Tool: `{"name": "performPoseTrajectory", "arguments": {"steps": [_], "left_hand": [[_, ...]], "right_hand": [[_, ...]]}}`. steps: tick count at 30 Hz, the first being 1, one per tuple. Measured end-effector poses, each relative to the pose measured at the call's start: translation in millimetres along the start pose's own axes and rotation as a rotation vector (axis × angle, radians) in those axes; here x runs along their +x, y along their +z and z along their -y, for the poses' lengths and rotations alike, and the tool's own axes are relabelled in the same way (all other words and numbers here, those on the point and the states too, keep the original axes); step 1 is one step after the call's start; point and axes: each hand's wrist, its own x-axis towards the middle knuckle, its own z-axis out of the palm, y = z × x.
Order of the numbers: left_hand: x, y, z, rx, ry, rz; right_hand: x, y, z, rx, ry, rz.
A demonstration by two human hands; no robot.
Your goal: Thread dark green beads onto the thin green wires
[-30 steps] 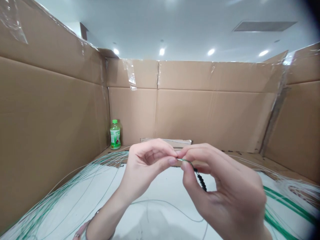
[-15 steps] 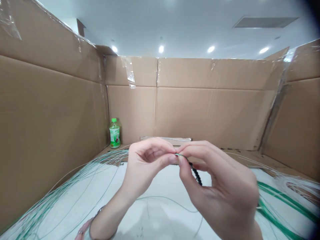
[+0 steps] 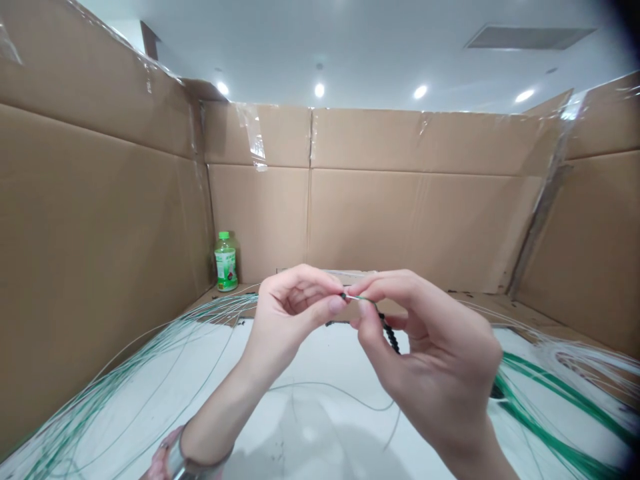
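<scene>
My left hand [image 3: 300,310] pinches a small black bead [image 3: 343,295] between thumb and forefinger. The pale end of a thin green thread [image 3: 367,299] reaches that bead from the right; I cannot tell whether it passes through. My right hand [image 3: 430,347] is closed on the thread with thumb and fingertips, close beside the left fingertips. A row of black beads [image 3: 391,338] hangs below the right fingers, partly hidden by the palm. A loose thread [image 3: 330,385] curves over the white table [image 3: 310,427] beneath both hands.
Bundles of green and white threads [image 3: 120,363] spread along the left. More green threads [image 3: 565,400] and white strands [image 3: 583,357] lie at the right. A green-capped bottle [image 3: 227,263] stands in the back left corner. Cardboard walls [image 3: 380,220] enclose the table.
Both hands have drawn slightly apart, and a short length of pale thread now shows between them. A black bead has come into view at my left fingertips. The view has shifted a little.
</scene>
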Motion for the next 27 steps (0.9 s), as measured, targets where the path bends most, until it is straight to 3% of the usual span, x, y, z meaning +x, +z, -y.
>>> {"name": "performPoseTrajectory", "arguments": {"steps": [19, 27], "left_hand": [[0.2, 0.7, -0.9, 0.058, 0.010, -0.018], [1.5, 3.1, -6.4, 0.187, 0.058, -0.047]], "right_hand": [[1.7, -3.4, -0.4, -0.057, -0.067, 0.016], [3.3, -5.0, 2.2, -0.119, -0.100, 0.038]]}}
